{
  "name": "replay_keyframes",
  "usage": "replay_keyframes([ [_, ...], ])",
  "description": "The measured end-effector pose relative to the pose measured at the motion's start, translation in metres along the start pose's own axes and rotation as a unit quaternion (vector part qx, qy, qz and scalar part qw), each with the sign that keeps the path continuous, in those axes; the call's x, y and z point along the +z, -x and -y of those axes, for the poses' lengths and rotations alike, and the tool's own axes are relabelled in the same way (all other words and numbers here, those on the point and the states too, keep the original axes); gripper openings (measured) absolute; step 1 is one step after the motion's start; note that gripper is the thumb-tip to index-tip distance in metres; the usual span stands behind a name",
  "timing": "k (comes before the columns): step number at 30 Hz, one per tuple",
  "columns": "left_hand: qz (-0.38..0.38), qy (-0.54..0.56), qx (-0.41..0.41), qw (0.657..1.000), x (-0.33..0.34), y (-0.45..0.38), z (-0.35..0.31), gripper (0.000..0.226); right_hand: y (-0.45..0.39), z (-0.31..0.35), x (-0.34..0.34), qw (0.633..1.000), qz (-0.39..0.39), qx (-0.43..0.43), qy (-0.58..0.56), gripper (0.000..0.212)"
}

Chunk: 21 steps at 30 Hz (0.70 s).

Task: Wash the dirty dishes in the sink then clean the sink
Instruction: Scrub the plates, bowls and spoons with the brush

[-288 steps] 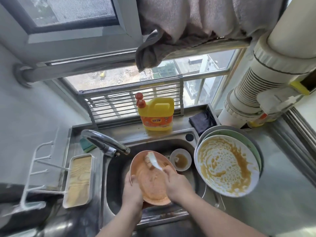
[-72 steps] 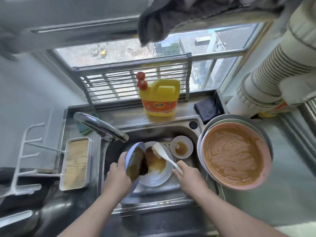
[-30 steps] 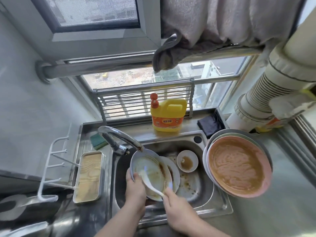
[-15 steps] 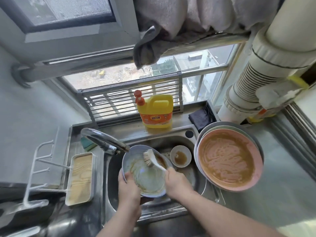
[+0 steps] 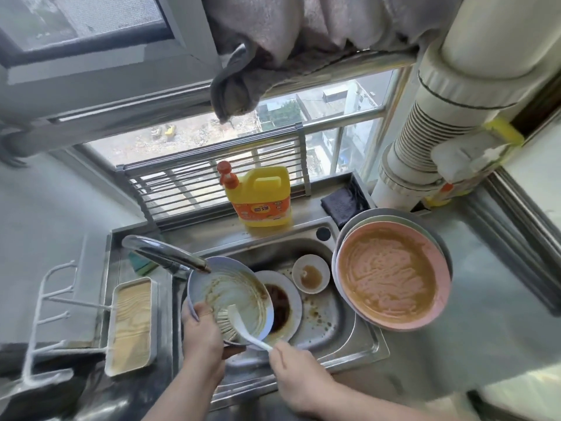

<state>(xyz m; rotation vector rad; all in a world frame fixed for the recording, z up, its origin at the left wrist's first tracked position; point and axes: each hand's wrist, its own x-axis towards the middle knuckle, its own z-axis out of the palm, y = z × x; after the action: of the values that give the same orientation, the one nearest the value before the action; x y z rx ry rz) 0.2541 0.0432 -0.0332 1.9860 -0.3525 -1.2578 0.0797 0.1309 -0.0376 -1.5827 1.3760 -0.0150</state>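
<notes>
Scrubbing a plate over the sink

Left hand (image 5: 202, 331) fingers grip the plate (image 5: 230, 294); right hand (image 5: 299, 379) fingers grip the brush (image 5: 239, 325), bristles on the plate, over the sink (image 5: 343, 335).

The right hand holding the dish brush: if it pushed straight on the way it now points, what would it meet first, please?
Probably the blue plate the left hand holds; the right hand points up-left along the brush, already there.

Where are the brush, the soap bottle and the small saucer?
brush (image 5: 239, 325), head view, on its white neck.
soap bottle (image 5: 262, 197), head view, on its yellow body.
small saucer (image 5: 311, 276), head view, on its brown puddle.
</notes>
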Motion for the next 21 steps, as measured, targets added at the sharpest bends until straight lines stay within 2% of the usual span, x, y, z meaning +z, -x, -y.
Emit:
replay_keyframes([
  [3,0.028,-0.024,0.026,0.999,0.001,0.010,0.004,0.027,-0.009,-0.021,-0.013,0.993,-0.056,0.089,-0.062,0.017],
  [6,0.058,-0.006,0.011,0.998,-0.002,0.008,0.010,0.023,-0.019,-0.027,-0.033,0.980,-0.087,0.164,-0.075,0.018],
  [9,0.095,-0.050,0.045,0.993,0.004,0.014,0.018,0.031,-0.027,0.013,-0.033,0.984,-0.099,0.120,-0.093,0.027],
  [11,0.082,-0.050,0.052,0.994,0.009,0.015,0.019,0.034,-0.025,0.034,-0.019,0.989,-0.083,0.071,-0.101,0.027],
  [14,0.033,-0.038,0.012,0.999,0.002,0.001,0.002,0.033,-0.002,0.030,-0.002,0.995,-0.054,0.037,-0.074,0.025],
  [16,0.026,-0.053,0.043,0.997,-0.009,-0.010,-0.012,0.035,0.017,0.003,-0.004,0.996,-0.044,0.068,-0.031,0.026],
  [18,0.054,-0.096,0.097,0.989,-0.016,-0.009,-0.019,0.033,0.024,-0.028,-0.020,0.992,-0.028,0.115,0.035,0.026],
  [21,0.117,-0.183,0.141,0.966,-0.020,0.000,-0.015,0.033,0.001,-0.050,-0.050,0.977,-0.059,0.155,0.133,0.028],
])
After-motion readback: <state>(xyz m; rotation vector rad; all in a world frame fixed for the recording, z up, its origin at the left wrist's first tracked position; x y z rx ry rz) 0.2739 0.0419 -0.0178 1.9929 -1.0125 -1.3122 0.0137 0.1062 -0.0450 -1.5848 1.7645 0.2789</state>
